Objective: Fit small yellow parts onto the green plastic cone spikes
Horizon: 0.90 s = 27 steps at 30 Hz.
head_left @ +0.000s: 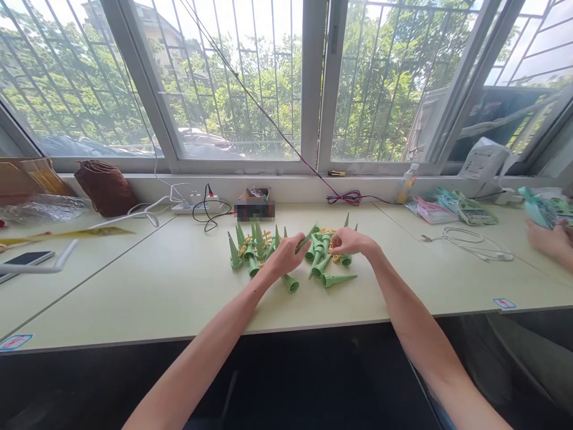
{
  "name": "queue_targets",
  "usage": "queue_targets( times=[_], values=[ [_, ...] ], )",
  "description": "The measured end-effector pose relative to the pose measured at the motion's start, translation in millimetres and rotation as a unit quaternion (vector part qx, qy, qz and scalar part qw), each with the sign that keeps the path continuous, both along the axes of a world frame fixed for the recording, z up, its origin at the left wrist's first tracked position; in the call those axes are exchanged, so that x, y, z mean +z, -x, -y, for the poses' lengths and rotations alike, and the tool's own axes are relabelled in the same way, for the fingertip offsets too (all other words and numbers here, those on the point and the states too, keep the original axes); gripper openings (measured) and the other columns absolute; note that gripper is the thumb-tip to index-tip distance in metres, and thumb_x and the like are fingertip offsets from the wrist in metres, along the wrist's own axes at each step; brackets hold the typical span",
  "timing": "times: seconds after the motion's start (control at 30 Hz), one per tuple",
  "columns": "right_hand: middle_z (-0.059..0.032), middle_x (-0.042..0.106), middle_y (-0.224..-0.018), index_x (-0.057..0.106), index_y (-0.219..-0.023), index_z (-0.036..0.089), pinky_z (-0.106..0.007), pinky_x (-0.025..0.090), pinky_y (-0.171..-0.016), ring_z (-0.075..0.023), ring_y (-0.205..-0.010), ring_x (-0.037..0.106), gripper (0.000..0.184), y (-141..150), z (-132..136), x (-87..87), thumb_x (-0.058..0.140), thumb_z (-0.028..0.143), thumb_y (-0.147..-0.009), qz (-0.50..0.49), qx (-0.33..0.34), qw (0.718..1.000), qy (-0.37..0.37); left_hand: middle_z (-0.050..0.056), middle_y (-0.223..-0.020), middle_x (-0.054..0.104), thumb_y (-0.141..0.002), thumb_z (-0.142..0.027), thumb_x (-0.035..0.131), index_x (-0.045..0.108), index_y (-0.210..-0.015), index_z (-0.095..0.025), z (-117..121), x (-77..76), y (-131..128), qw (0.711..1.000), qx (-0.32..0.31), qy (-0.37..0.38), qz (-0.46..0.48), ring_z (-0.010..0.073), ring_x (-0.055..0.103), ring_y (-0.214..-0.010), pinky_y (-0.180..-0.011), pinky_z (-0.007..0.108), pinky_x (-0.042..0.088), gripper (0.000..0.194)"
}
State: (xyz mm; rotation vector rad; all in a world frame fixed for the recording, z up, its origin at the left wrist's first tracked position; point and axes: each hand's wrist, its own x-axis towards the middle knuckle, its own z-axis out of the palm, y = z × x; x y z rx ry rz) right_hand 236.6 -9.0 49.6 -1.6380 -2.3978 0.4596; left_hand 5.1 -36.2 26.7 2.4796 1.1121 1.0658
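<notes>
My left hand (pixel 289 255) is closed around a green plastic cone spike (pixel 307 237), tilted with one end up and to the right. My right hand (pixel 353 242) hovers over the right part of the pile, fingers pinched together near small yellow plastic pieces (pixel 335 258); what they hold is too small to make out. Several green cones lie or stand around both hands: an upright cone (pixel 234 254) at the left, a cone lying on its side (pixel 338 279) at the front right, and one with its round open end toward me (pixel 292 284).
Behind the pile is a small box (pixel 254 206), beside a power strip (pixel 192 206) with cables. A white cable (pixel 468 243) lies at the right, below bagged items (pixel 474 209). Another person's hand (pixel 553 239) holds a bag at the far right. A phone (pixel 27 260) lies left.
</notes>
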Motion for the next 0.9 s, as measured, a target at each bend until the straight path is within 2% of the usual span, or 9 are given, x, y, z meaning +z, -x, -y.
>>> queue_targets(
  times=[0.37, 0.47, 0.57, 0.77, 0.9],
  values=[
    [-0.0018, 0.061, -0.059, 0.063, -0.055, 0.014, -0.022, 0.033, -0.049, -0.0105, -0.055, 0.049, 0.011, 4, -3, -4.1, 0.06, 0.014, -0.065, 0.007, 0.014, 1.0, 0.015, -0.006, -0.055, 0.032, -0.094, -0.043, 0.039, 0.04, -0.073, -0.02, 0, -2.0, 0, 1.0, 0.007, -0.004, -0.018, 0.0088, 0.024, -0.049, -0.052, 0.023, 0.022, 0.031],
    [-0.0016, 0.06, -0.058, 0.061, -0.056, 0.013, -0.022, 0.033, -0.052, -0.0107, -0.056, 0.049, 0.012, 7, -2, -1.2, 0.058, 0.014, -0.068, -0.023, 0.026, 0.999, -0.021, -0.007, -0.054, 0.03, -0.094, -0.043, 0.039, 0.04, -0.075, -0.02, 0, -1.7, 0, 1.0, 0.01, -0.006, -0.018, 0.0089, 0.023, -0.049, -0.052, 0.023, 0.022, 0.03],
    [-0.0022, 0.061, -0.063, 0.061, -0.066, 0.014, -0.022, 0.035, -0.055, -0.0113, -0.06, 0.051, 0.012, 10, 1, 0.5, 0.056, 0.02, -0.075, -0.084, 0.03, 0.993, -0.075, -0.008, -0.051, 0.03, -0.094, -0.044, 0.04, 0.042, -0.079, -0.02, 0, -1.8, 0, 1.0, 0.02, -0.004, -0.013, 0.0092, 0.025, -0.047, -0.052, 0.023, 0.023, 0.028],
    [-0.001, 0.06, -0.07, 0.056, -0.081, 0.017, -0.024, 0.036, -0.061, -0.0122, -0.064, 0.05, 0.02, 28, 5, -4.0, 0.047, 0.033, -0.088, -0.207, 0.054, 0.965, -0.154, -0.005, -0.056, 0.048, -0.094, -0.046, 0.039, 0.044, -0.086, -0.02, -3, -3.1, -1, 0.999, 0.015, 0.033, 0.02, 0.0109, 0.044, -0.049, -0.053, 0.022, 0.031, 0.028],
    [-0.0011, 0.059, -0.074, 0.053, -0.085, 0.018, -0.025, 0.037, -0.065, -0.0131, -0.067, 0.052, 0.021, 44, 6, -10.6, 0.043, 0.035, -0.091, -0.252, 0.07, 0.948, -0.181, -0.004, -0.059, 0.051, -0.093, -0.047, 0.042, 0.043, -0.086, -0.02, -5, -4.5, -2, 0.997, 0.009, 0.056, 0.057, 0.0114, 0.049, -0.052, -0.054, 0.022, 0.035, 0.028]
  ],
)
